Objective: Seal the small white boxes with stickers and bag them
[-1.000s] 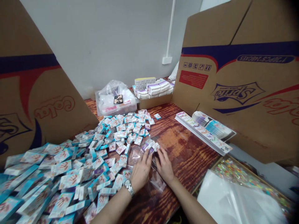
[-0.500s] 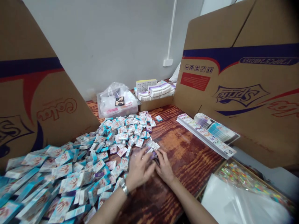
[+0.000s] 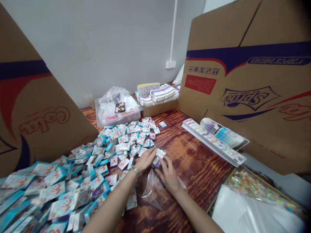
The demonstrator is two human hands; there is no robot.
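A cluster of small white and purple boxes [image 3: 159, 152] sits between my hands, seemingly inside a clear plastic bag [image 3: 153, 191] whose loose end spreads over the table toward me. My left hand [image 3: 145, 160], with a metal watch at the wrist, is closed against the left side of the cluster. From the right, my right hand [image 3: 169, 176] grips it with bent fingers, the bag's film under the palm. Just left of my hands lies a big heap of small blue and white boxes [image 3: 123, 138] printed with a hand picture.
Large cardboard cartons [image 3: 243, 77] flank both sides. A bag of clear plastic [image 3: 116, 110] and a tray of stacked packets [image 3: 160, 108] stand by the wall. On the right are a long card stack [image 3: 211, 140], white plastic sheets [image 3: 252, 210] and colourful wrapped bits [image 3: 257, 187].
Both hands have shifted around the box cluster; my left hand has moved up and left, uncovering the bag's loose end. The view has shifted slightly.
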